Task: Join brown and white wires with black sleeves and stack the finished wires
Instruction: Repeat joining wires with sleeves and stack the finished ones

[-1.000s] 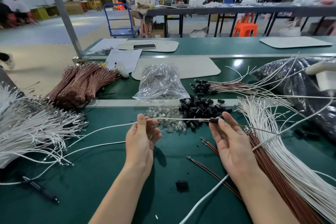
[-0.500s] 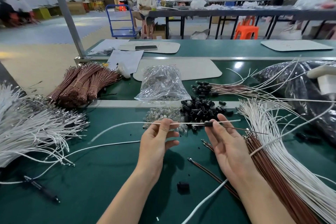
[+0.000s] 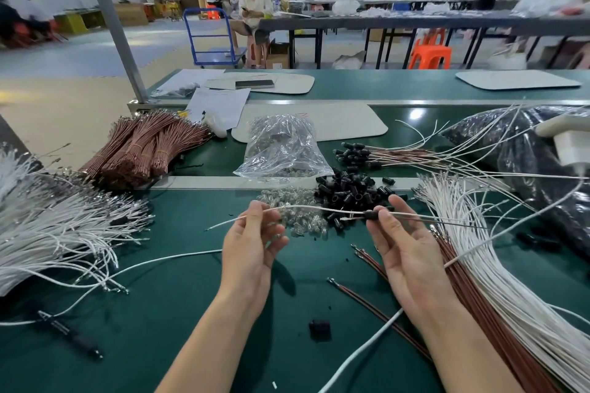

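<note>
Green table (image 3: pixel 178 313) strewn with wire heaps; two hands hold one wire just above it.

Loose white wires (image 3: pixel 48 233) lie at the left and tied brown bundles (image 3: pixel 143 150) at the back left. The finished wires (image 3: pixel 399 155) are stacked behind the pile of black sleeves (image 3: pixel 351 191). The left hand (image 3: pixel 252 252) pinches a white wire (image 3: pixel 319 208) between thumb and fingertips. The right hand (image 3: pixel 405 252) pinches the black sleeve (image 3: pixel 372 215) on it, other fingers loosely spread.

Loose white wires (image 3: pixel 57 233) on the green surface (image 3: pixel 178 313) at my left, bundled brown wires (image 3: pixel 143 153) behind them, pile of black plastic sleeves (image 3: pixel 351 193) before me, clear plastic bag (image 3: pixel 282 150) behind it.
</note>
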Demonstrator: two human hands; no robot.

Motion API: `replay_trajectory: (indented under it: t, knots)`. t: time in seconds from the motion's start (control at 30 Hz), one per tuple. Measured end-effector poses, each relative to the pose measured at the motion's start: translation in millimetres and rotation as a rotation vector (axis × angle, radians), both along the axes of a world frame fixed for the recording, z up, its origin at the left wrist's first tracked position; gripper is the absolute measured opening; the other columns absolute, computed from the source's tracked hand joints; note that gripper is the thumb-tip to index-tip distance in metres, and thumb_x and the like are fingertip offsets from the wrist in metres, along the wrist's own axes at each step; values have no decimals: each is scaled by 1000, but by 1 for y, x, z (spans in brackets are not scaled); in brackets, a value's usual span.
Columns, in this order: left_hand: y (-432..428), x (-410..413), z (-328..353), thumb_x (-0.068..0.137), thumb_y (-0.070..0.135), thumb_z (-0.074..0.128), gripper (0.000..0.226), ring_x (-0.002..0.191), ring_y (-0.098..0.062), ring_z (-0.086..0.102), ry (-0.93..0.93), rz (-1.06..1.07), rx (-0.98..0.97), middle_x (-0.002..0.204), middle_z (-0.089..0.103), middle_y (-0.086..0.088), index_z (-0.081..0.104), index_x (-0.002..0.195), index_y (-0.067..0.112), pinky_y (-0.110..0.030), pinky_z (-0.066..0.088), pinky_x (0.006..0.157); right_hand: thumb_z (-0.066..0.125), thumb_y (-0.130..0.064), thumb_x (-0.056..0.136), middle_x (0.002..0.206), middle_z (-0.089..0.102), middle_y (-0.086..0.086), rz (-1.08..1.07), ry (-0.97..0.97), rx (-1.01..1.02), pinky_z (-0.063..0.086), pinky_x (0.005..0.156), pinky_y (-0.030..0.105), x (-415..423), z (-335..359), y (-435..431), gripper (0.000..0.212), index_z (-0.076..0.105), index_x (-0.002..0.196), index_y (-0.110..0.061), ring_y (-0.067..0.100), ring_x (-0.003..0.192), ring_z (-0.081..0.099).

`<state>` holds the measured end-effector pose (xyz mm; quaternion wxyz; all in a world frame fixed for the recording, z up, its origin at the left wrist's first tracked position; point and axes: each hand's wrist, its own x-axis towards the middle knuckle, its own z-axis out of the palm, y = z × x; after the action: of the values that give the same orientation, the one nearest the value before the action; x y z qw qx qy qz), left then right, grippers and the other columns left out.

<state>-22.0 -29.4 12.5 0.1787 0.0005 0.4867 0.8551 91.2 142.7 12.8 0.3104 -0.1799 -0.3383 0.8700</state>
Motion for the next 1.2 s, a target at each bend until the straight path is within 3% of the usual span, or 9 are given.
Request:
replay_trajectory:
  t: [0.13,0.27,0.4,0.5,0.63,0.77,0.87,1.2]
  knots:
    - [9,11,-3,87,40,67,26,67,-9,65,202,-80,-126,84,74,-1,70,92,14,-23,55,58,70,-8,76,92,75,5,47,-56,81,58,76,21,-6,-4,-11,40,67,116,-12,12,89,73]
    - [16,23,-5,77,50,72,24,70,-11,65,317,-254,-217,81,73,0,77,84,27,-24,55,60,72,-12,75,89,74,3,73,-89,171,57,77,21,-9,-6,-15,40,69,115,-15,12,88,73]
    - [10,12,-2,81,49,69,35,68,-8,64,206,-130,-185,80,71,3,72,93,16,-23,55,60,70,-9,76,88,75,4,36,-55,137,58,76,20,-6,-5,-7,39,67,115,-13,11,86,73]
    - [3,2,0,83,41,69,27,62,-6,62,111,-60,-121,76,68,5,68,91,15,-22,54,56,69,-8,77,90,75,6,26,-41,113,58,76,20,-4,-4,-3,39,67,116,-12,11,87,73]
    - [8,11,-3,81,41,72,19,71,-8,66,183,-117,-149,82,72,2,74,84,21,-21,55,61,72,-11,75,91,75,5,55,-91,169,58,76,20,-6,-5,-14,35,73,110,-16,12,88,73]
    - [17,27,-8,78,48,74,19,84,-7,69,312,-273,-232,88,74,5,77,86,31,-21,56,68,82,-27,68,91,74,1,103,-105,314,57,80,22,-7,-5,-24,36,78,104,-27,13,93,72]
    - [14,22,-5,77,50,73,24,81,-7,67,288,-259,-239,89,73,4,78,87,29,-22,55,68,84,-37,61,94,75,0,51,-121,353,57,82,22,-5,-2,-18,45,77,105,-30,15,97,72]
    - [17,30,-5,87,34,71,18,74,-13,68,286,-292,-254,87,73,-5,75,89,16,-25,56,64,83,-42,66,100,76,3,64,-167,468,57,82,22,-4,-4,-20,45,75,109,-33,15,96,73]
